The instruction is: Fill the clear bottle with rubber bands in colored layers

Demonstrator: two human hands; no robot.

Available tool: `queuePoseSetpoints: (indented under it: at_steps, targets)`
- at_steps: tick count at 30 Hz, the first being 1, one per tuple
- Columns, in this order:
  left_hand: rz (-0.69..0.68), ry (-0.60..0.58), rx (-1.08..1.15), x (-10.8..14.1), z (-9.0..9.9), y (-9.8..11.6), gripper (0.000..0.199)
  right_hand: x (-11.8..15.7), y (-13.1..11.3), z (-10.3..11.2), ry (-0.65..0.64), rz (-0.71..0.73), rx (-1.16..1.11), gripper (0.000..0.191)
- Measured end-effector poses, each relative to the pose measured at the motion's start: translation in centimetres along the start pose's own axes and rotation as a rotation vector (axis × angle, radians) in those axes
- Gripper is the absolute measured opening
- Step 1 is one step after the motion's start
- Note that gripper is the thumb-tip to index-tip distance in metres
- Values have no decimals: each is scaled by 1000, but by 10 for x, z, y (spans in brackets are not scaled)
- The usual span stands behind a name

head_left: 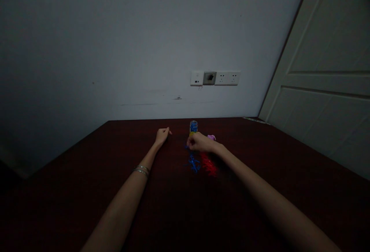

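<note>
My right hand (199, 142) is pinched low over the table, and a bit of blue strand shows at its fingertips. Just behind it stands a small clear jar (193, 126) with blue and yellow stuff inside; the hand hides its lower part. A loose pile of blue strands (194, 163) lies on the near side of the hand, with a pile of red strands (209, 165) to its right. Beyond the right wrist a small purple thing (211, 137) is partly covered. My left hand (163, 134) rests on the table left of the jar, fingers curled, with nothing visible in it.
The dark red tabletop (162, 213) reaches back to a pale wall (130, 44) with a row of sockets (227, 78). A white panelled door (326, 78) is at the right. A flat, light-coloured strip (256, 120) lies by the back right edge.
</note>
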State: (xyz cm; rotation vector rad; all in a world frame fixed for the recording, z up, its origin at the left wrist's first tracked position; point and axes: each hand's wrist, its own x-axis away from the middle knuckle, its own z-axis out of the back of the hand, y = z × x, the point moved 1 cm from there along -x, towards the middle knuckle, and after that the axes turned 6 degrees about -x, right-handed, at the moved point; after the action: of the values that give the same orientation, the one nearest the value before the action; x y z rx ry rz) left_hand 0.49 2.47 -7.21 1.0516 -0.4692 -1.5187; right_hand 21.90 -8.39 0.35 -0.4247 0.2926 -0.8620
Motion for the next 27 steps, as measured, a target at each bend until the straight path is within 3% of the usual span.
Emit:
queuePoseSetpoints:
  at_steps: [3,7,13,18,27]
  targets:
    - [-7,-2,7,1,0,1,45,1,-14,19,69,66,-137,22]
    - [-9,-2,14,1,0,0,44,-1,-25,52,183,73,-145,21]
    - [-9,-8,10,-2,-1,-5,46,-19,-7,90,310,-14,-52,20]
    - [-7,-8,21,-3,-2,-7,46,-31,8,94,275,-51,94,18]
    - [-6,-11,26,-1,-1,-4,46,-40,11,87,175,-114,254,22]
